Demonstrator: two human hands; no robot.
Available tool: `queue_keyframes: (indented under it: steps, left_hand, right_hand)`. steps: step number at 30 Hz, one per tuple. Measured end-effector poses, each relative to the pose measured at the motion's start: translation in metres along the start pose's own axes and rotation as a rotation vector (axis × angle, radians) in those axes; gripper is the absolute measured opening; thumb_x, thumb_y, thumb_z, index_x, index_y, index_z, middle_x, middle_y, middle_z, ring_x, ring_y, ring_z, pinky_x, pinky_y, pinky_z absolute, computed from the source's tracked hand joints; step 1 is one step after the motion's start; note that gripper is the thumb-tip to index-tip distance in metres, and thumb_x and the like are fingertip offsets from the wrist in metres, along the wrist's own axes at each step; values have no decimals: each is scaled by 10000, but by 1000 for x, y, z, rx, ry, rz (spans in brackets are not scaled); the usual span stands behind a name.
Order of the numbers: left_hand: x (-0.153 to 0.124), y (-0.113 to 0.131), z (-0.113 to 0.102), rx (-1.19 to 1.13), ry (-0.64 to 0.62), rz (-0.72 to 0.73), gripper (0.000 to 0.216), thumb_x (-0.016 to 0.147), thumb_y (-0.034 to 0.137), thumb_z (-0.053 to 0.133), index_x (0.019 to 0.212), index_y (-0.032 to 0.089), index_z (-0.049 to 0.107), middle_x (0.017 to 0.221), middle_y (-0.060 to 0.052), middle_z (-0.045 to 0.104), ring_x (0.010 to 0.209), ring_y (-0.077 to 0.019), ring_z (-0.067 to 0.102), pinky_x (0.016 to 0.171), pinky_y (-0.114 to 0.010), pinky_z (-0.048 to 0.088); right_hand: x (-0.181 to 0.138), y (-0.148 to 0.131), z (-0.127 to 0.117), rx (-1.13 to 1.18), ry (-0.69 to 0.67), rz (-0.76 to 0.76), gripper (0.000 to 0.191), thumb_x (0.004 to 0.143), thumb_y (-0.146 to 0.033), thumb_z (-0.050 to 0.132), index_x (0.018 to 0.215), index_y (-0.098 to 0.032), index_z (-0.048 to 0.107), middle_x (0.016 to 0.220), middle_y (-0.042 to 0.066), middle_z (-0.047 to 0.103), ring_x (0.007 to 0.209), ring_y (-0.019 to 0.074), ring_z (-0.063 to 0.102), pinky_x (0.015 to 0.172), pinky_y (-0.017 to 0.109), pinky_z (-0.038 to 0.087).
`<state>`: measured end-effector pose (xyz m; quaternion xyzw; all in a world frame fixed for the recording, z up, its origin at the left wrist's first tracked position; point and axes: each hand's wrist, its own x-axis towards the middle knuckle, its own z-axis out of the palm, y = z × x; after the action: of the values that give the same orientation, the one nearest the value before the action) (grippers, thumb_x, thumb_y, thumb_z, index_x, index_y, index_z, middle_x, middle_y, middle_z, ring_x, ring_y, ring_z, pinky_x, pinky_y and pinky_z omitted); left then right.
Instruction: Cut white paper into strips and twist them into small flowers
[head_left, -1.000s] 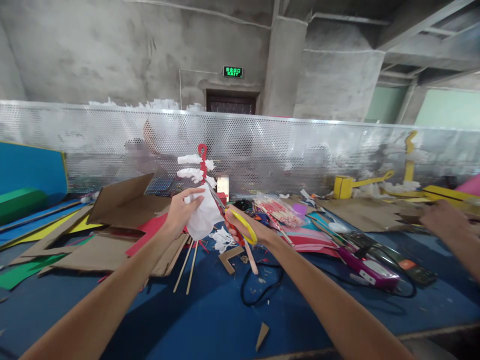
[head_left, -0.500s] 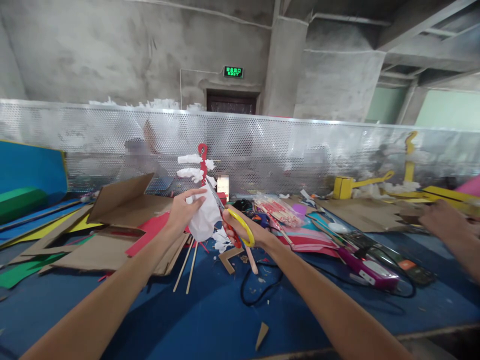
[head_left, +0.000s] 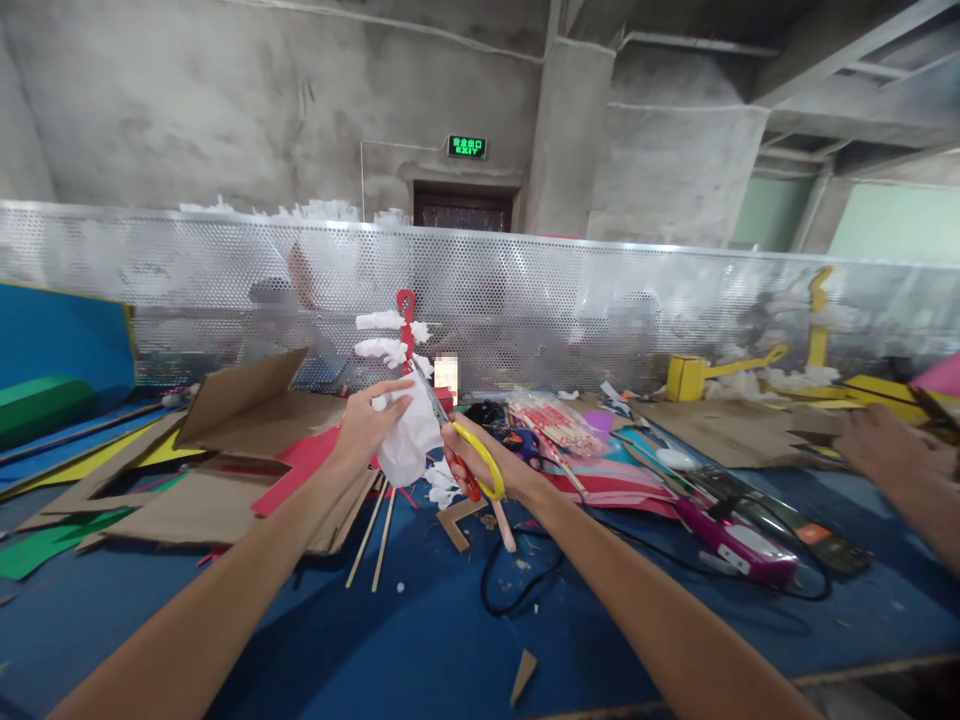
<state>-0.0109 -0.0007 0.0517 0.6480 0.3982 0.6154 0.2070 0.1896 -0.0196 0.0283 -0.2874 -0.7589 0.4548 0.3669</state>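
Blue worktable (head_left: 442, 655), cluttered w/ scraps; above its middle, off the surface, is a soft white thin sheet (head_left: 405, 445). Just beyond, an upright red strip w/ looped top (head_left: 406, 303) has white frilly rolls (head_left: 379, 321) sticking out at both sides. Two thin pale wooden sticks (head_left: 384, 540) lie on the near side, w/ crumpled white scraps (head_left: 442, 492) to the right. Further out: flat brown cardboard (head_left: 187, 515) left, purple-and-white boxy device (head_left: 739, 545) right. Bkgd: perforated silver metal partition (head_left: 510, 290), grey concrete wall (head_left: 225, 110), green-lit exit sign (head_left: 467, 147) over a dark doorway (head_left: 463, 213).

Strip's lower end hidden; shapes seen in the partition too blurred to ID. Co-worker's hand (head_left: 874, 445), far right, is blurry, arm cut off at the edge; can't tell what it holds.

Left hand (head_left: 369, 420) closed, thumb & fingers pinching the sheet's left side. Right hand (head_left: 472, 455) curled round the handles of metal scissors w/ yellow-and-red handles (head_left: 435, 402), blades pointing far & left along the sheet's right edge. Can't tell if the sheet is btwn the blades or just beside them.
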Motion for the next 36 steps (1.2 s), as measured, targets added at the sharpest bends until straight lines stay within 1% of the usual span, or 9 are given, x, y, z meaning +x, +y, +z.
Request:
queue_keyframes:
  steps: [4, 9, 12, 15, 20, 25, 27, 30, 36]
  left_hand:
    - [1, -4, 0, 7, -7, 1, 371, 710, 375, 672, 1022, 176, 706, 965, -58, 704, 755, -178, 611, 630, -240, 451]
    - [2, -10, -1, -22, -27, -43, 403, 703, 367, 669, 1049, 162, 693, 856, -47, 700, 650, -153, 588, 560, -223, 429]
    - [1, -13, -2, -32, -52, -59, 407, 700, 341, 666, 1066, 165, 685, 770, -28, 681, 600, -137, 566, 532, -213, 418]
    - [0, -13, -3, -66, -99, -74, 430, 705, 323, 657, 1107, 171, 664, 702, -12, 659, 562, -130, 553, 511, -209, 412]
    - [-2, -6, -2, -113, -209, -96, 435, 726, 328, 657, 1138, 190, 638, 843, -41, 692, 648, -150, 595, 570, -240, 464]
    - [-3, 0, 1, -124, -339, -69, 388, 731, 304, 655, 1098, 177, 653, 1052, -96, 671, 821, -202, 626, 674, -302, 507]
    - [-4, 0, 3, -137, -344, -42, 384, 737, 299, 651, 1104, 187, 650, 1108, -109, 651, 885, -222, 622, 713, -324, 514]
    - [-5, 0, 5, -174, -332, -47, 405, 736, 299, 656, 1126, 195, 630, 1095, -114, 650, 885, -223, 625, 702, -319, 517]
    - [-6, 0, 10, -342, -215, -217, 563, 714, 311, 699, 1230, 195, 506, 961, -87, 671, 722, -183, 636, 618, -293, 522]
  right_hand:
    - [2, -1, 2, -2, 50, 13, 442, 772, -628, 538, 851, -220, 389, 531, -89, 447, 333, 56, 426, 303, 163, 412]
    - [8, 7, -3, 3, 192, 46, 454, 784, -645, 496, 801, -199, 410, 456, -92, 417, 272, 54, 374, 256, 154, 344]
    - [9, 8, -11, -31, 279, 10, 448, 797, -628, 491, 783, -184, 433, 468, -65, 471, 287, 60, 416, 267, 147, 344]
    - [8, 4, -17, -30, 312, -47, 428, 776, -584, 560, 870, -180, 455, 614, -22, 564, 386, 84, 522, 304, 158, 403]
    - [7, -1, -17, -4, 302, -65, 476, 732, -493, 654, 1032, -198, 430, 704, -28, 579, 405, 84, 531, 342, 188, 452]
    - [6, -4, -10, 68, 234, -103, 503, 659, -379, 732, 1025, -207, 432, 720, -50, 549, 391, 73, 516, 349, 189, 447]
    - [6, -3, -8, 130, 239, -112, 455, 670, -365, 715, 1001, -205, 446, 681, -63, 522, 383, 62, 492, 354, 179, 433]
    - [6, -2, -9, 209, 279, -98, 393, 686, -348, 689, 967, -206, 453, 648, -70, 498, 391, 61, 484, 359, 170, 417]
    - [6, -2, -16, 245, 403, -86, 388, 646, -321, 706, 918, -202, 457, 660, -67, 500, 420, 64, 498, 378, 170, 417]
